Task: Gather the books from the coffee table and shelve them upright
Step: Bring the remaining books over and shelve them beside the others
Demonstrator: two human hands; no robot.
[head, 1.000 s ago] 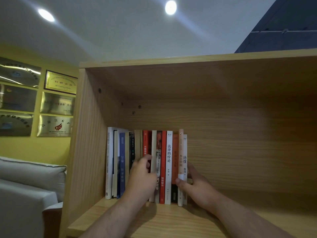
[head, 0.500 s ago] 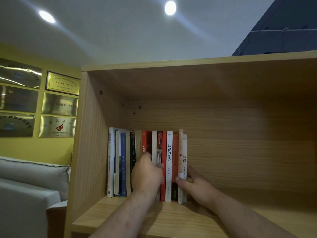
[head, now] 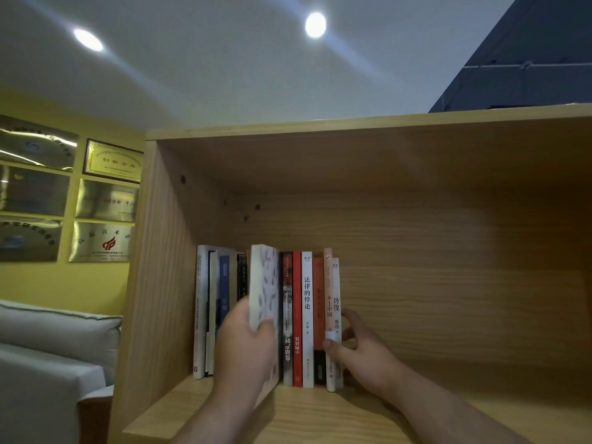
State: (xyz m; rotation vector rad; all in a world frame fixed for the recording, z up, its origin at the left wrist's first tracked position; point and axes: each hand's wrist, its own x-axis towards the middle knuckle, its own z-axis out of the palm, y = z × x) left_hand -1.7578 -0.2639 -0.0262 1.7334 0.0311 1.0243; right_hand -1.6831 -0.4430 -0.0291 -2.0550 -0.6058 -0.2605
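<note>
A row of upright books point(head: 307, 318) stands at the left end of a wooden shelf point(head: 320, 411). My left hand point(head: 246, 350) grips a pale book with a speckled cover point(head: 266, 293), drawn partly out of the row and turned so its cover shows. My right hand point(head: 362, 350) holds the right end of the row, thumb on the spine of the last white book point(head: 335, 315) and fingers behind it.
The shelf's left side panel point(head: 153, 267) stands beside the books; the shelf stretches bare to the right point(head: 480, 411). A grey sofa point(head: 48, 347) sits at lower left. Metal plaques point(head: 105, 200) hang on the yellow wall.
My left hand has closed on the pale book and pulled it forward out of the row, turning its cover into view. My right hand stays at the row's right end.
</note>
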